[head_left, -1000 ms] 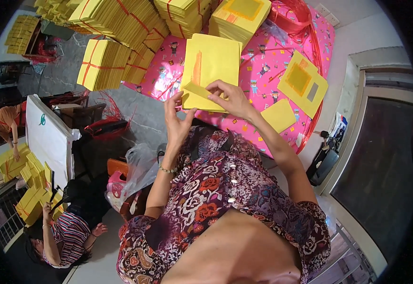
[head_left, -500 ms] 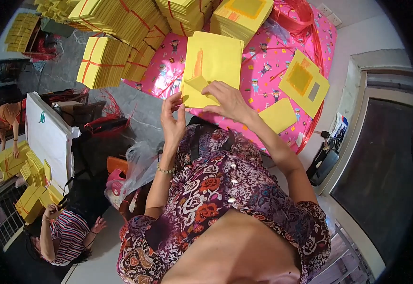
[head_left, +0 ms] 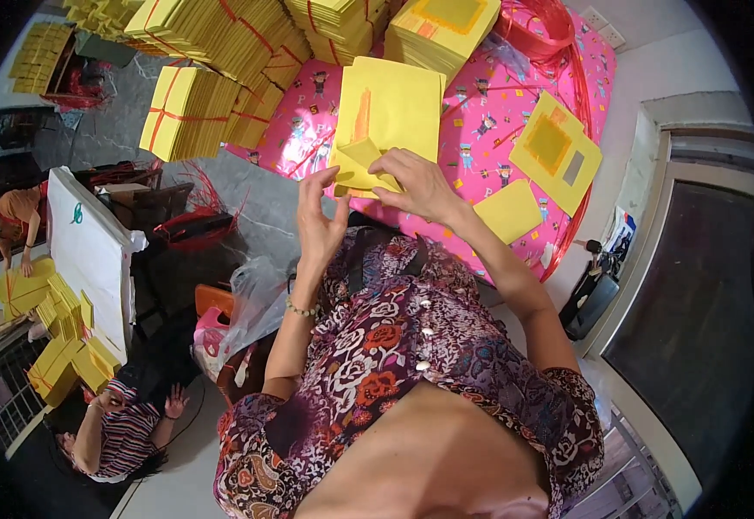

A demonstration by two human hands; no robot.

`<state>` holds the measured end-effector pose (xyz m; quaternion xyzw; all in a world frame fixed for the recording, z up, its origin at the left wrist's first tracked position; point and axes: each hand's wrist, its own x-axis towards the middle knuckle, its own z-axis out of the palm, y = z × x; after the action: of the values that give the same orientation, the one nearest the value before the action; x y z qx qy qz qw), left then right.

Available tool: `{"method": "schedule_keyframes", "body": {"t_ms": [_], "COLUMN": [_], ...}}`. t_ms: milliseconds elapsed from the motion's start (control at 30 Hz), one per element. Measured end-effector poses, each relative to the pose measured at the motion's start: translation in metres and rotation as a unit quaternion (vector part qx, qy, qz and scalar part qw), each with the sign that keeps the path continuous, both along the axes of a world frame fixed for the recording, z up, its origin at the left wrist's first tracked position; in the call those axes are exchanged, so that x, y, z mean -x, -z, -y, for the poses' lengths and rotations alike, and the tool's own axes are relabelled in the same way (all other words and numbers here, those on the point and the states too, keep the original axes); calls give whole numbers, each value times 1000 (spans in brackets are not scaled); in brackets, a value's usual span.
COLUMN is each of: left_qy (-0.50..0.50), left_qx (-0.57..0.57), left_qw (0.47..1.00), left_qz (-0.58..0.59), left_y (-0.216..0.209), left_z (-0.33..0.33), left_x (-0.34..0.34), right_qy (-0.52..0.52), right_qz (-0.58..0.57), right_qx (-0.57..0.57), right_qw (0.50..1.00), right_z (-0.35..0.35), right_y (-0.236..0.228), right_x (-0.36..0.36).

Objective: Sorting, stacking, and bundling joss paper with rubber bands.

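A stack of yellow paper sheets [head_left: 398, 108] lies in front of me, an orange streak on its top sheet. At the near end, the yellow paper sheet [head_left: 361, 179] on top is raised, with a folded corner standing up. My left hand [head_left: 318, 216] is beside the near left corner, its fingertips at the paper's edge and its thumb apart from them. My right hand [head_left: 418, 186] is curled over the near right part, gripping the raised paper. The exact contact under its fingers is hidden.
A pink patterned cover [head_left: 485, 130] lies under the stack. Red-tied yellow bundles [head_left: 188, 112] stand at the far left. A red plastic strap coil [head_left: 539, 39] is at the far right, near a yellow piece with a grey patch [head_left: 558, 156]. Two other people work at the left.
My left thumb has drawn away from the paper's edge, widening its gap from the fingers. The near edge of the paper has lifted a little more. My right hand has barely shifted.
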<state>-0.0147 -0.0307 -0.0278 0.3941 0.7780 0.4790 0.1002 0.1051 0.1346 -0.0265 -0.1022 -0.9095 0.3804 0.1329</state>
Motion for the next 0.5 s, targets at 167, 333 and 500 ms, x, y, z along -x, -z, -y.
{"method": "schedule_keyframes", "body": {"t_ms": [167,333,500], "left_qy": [19,38,54], "left_qx": [35,19,3], "left_qw": [995,997,991], "left_qz": [-86,-65,-122], "left_y": [2,-10,-15], "left_z": [-8,-15,-24], "left_x": [8,15,17], "right_qy": [13,58,23], "right_qz": [-32,-116,-81], "right_qx": [-23,-2,-95], "right_qw": [999,992,992], "right_z": [4,15,11], "right_y": [-1,1,9], "right_x": [-3,-8,-10]}}
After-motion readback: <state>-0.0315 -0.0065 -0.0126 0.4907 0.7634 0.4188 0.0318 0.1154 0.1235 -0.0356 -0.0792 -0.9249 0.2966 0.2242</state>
